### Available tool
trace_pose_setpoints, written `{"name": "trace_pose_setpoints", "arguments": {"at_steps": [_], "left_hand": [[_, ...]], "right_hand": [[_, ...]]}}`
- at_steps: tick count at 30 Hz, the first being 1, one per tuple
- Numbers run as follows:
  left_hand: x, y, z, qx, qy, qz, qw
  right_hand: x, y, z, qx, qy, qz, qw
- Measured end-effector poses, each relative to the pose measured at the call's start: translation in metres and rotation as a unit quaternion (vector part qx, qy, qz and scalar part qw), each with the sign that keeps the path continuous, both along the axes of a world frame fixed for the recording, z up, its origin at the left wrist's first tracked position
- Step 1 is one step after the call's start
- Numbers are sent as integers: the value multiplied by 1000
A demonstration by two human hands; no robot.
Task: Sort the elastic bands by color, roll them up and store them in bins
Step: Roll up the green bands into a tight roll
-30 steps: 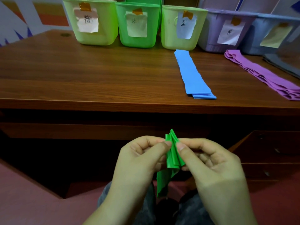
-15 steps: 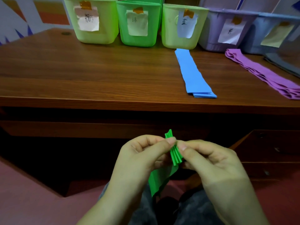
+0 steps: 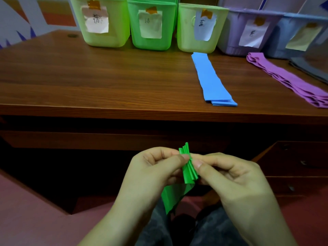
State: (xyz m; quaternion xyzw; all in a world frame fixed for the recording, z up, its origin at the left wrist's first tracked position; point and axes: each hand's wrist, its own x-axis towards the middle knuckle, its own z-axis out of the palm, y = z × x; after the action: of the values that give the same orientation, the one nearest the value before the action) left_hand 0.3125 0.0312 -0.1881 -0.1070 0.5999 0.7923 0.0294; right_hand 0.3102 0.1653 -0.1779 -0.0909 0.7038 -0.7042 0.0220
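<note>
Pinching green band (image 3: 188,167) | left hand (image 3: 156,173) fingers curled | right hand (image 3: 230,176) fingers curled, gripping it

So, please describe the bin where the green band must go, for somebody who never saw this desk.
On the wooden desk a row of labelled bins stands along the far edge. Counting from the left, take the second: the bright green bin. Its neighbours on both sides are pale yellow-green, and the bins further right are purple and blue.

Glossy wood desk (image 3: 92,82), plastic bins (image 3: 150,43)
</note>
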Motion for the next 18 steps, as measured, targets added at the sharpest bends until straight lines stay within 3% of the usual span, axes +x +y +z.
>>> {"name": "trace_pose_setpoints", "arguments": {"at_steps": [10,18], "left_hand": [[2,3,5,50,-3,9,999],[1,4,4,69,-6,20,997]], "right_hand": [[0,0,1,-27,-56,-28,998],[-1,3,2,-34,-25,-91,995]]}}
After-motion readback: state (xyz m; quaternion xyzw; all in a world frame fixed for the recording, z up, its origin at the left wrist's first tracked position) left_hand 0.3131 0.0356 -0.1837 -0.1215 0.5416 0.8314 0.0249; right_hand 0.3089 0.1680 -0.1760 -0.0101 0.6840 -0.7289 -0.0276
